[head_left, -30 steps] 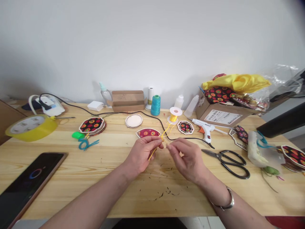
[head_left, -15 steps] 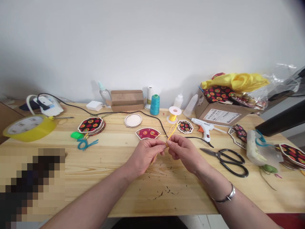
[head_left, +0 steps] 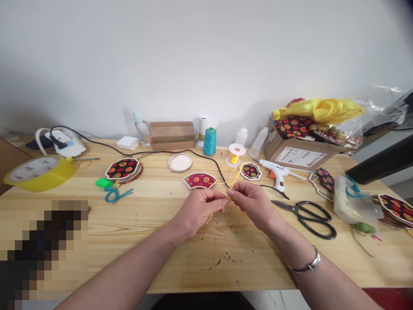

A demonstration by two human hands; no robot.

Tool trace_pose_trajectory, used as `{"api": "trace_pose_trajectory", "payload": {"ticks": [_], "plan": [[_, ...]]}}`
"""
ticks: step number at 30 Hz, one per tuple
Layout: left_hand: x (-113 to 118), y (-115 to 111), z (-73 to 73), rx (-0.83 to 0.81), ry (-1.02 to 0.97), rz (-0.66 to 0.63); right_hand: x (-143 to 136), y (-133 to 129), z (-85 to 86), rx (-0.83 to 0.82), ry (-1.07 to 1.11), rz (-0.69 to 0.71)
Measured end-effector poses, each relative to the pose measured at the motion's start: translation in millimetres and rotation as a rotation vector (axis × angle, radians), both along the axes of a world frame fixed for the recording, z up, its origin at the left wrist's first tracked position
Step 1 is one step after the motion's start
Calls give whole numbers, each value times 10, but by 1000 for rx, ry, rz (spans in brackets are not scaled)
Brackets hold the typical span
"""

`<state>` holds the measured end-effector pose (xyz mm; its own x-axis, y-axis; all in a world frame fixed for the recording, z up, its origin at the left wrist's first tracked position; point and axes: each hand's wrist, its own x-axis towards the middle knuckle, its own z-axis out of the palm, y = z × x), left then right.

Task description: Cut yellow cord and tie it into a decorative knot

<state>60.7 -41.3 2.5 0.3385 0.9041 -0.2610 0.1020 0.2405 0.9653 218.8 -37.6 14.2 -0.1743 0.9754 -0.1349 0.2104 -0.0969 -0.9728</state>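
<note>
Yellow cord [head_left: 235, 179] runs between my two hands, with loose ends hanging below the fingers. My left hand [head_left: 201, 211] pinches it between thumb and fingers. Close against it, my right hand [head_left: 250, 198] is also closed on the cord, fingertips nearly touching the left ones. From there a strand leads toward the spool of yellow cord [head_left: 237, 150], and another to the fan-shaped patterned piece [head_left: 199, 180] just beyond the left hand. An octagonal patterned piece [head_left: 251, 171] lies behind the right hand. What sits exactly between the fingertips is too small to make out.
Black-handled scissors [head_left: 295, 209] and a white glue gun [head_left: 277, 172] lie to the right. A cardboard box [head_left: 297, 153] holds fabric pieces. Further left are a teal thread cone [head_left: 209, 142], a stack of patterned pieces [head_left: 123, 169] and a yellow tape roll [head_left: 61, 174]. A black cable [head_left: 155, 152] crosses the table.
The fingertips have shifted slightly at the pinch point, and the right hand has moved a little to the right. More of the yellow cord shows below the hands.
</note>
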Motion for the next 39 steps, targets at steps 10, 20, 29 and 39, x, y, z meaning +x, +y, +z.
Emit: {"api": "trace_pose_trajectory", "payload": {"ticks": [10,20,29,39], "plan": [[-27,-2,-50,75,36,-3,54,24,44,-12,-70,82],[-33,8,-56,81,33,6,96,50,3,2,-81,155],[-31,5,17,116,56,23,91,57,24,148,-246,91],[-40,25,19,313,69,155,93,64,-17,295,-373,-2]]}}
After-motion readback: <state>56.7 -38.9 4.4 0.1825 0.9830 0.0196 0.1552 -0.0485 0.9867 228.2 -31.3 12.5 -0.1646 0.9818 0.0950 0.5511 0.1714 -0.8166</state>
